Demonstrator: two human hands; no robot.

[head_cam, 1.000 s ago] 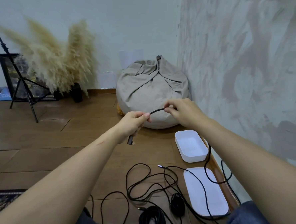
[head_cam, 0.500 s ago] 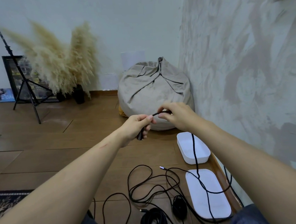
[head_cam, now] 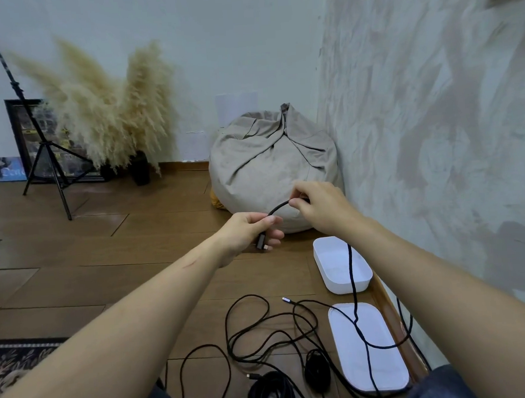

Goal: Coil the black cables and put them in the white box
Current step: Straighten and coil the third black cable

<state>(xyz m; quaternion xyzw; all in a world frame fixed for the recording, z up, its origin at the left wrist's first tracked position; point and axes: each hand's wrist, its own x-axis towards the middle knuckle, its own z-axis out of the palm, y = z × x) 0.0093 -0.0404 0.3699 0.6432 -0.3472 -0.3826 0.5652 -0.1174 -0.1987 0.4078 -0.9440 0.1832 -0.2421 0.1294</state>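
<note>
I have the black cable (head_cam: pixel 278 208) held in a short arc between both hands, raised just beyond the far left corner of the white box (head_cam: pixel 333 266). The left hand (head_cam: pixel 246 235) pinches it near its plug (head_cam: pixel 261 242), which hangs below the fingers. The right hand (head_cam: pixel 321 209) pinches it a little further along, fingers curled. From there the cable drops across the open box and over the white lid (head_cam: pixel 373 367) lying on the box's near side. Left of the box and nearer me, loose black cables (head_cam: pixel 258 331) sprawl on the wooden floor beside two coiled bundles (head_cam: pixel 271 392). A grey beanbag (head_cam: pixel 268 161) sits beyond the box.
</note>
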